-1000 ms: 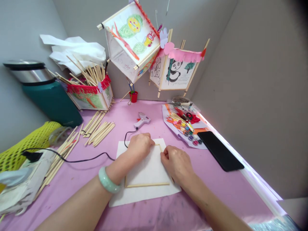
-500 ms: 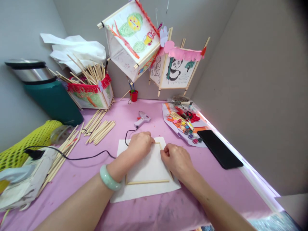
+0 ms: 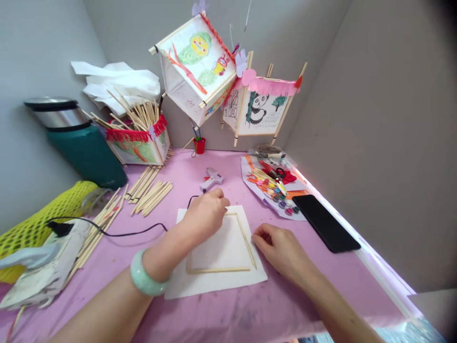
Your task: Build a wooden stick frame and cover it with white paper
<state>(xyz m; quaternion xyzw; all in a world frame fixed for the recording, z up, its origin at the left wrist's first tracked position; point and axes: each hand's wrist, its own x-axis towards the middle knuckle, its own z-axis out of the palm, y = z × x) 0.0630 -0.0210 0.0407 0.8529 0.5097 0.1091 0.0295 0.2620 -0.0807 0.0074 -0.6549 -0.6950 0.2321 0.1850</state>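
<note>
A square frame of thin wooden sticks [image 3: 246,240] lies on a white paper sheet [image 3: 214,286] on the pink table. My left hand [image 3: 205,214], with a pale green bangle on the wrist, sits curled over the frame's far left corner; what its fingers hold, if anything, is hidden. My right hand [image 3: 282,250] rests just right of the frame, apart from the sticks, with its fingers loosely curled and nothing visible in them.
A glue gun [image 3: 211,179] with a black cord lies just beyond the paper. Loose sticks [image 3: 150,195] lie to the left, craft bits and paints [image 3: 273,188] and a black phone [image 3: 326,223] to the right. Painted paper lanterns [image 3: 194,62] hang above the back.
My right hand has let go of the frame's right stick and drawn back to the right. My left hand has shifted slightly toward the far corner.
</note>
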